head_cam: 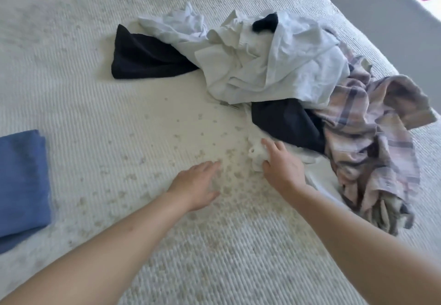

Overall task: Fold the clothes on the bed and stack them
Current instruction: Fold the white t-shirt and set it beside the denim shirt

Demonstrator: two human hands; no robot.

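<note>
**Ana:** Fingers first: what were they doing?

**Ben:** On the right hand (281, 166) they were curled round a bunched edge of a white garment (256, 153) lying on the bed (95, 78). The left hand (198, 185) lay flat and released, palm down on the cover just beside the right, gripping nothing.

**Ana:** And where was the rest of the clothing?

**Ben:** Heaped beyond the right fingers. A dark piece (288, 123) sat just past their tips, touching the white one. A plaid garment (372, 142) sprawled outward from the right wrist. A crumpled mass of white cloth (274, 61) rose farther ahead, and a black item (143, 56) lay well ahead of the left fingers. A folded blue piece (21, 185) rested well out past the left forearm.

**Ana:** How many, counted?

**Ben:** One folded blue, one plaid, one white in the grip. At least two dark patches showed, plus a small black bit (266, 22) poking from the top; I could not tell whether those belonged together, nor how many whites made up the heap.

**Ana:** How would the white one handle?

**Ben:** Light and limp, I judged: it would sag and drag its neighbours. Best taken at two corners or the shoulder seam, lifted clear of the dark piece, then shaken flat.
</note>
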